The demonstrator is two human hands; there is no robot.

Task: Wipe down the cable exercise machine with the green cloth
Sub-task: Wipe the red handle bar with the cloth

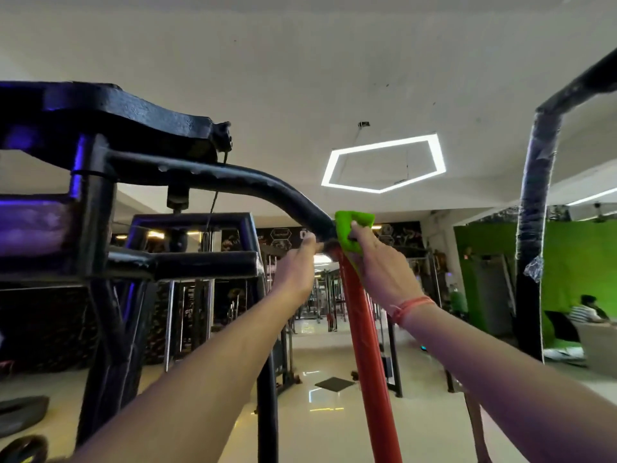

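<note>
- The black bar (233, 177) of the machine curved down from the upper left to an orange post (364, 329).
- The left hand (297, 265) gripped the bar's end, steadying it.
- The right hand (384, 272) pinched the green cloth (350, 228) against that joint; wrapping the cloth around and pressing firmly would probably clean best.
</note>
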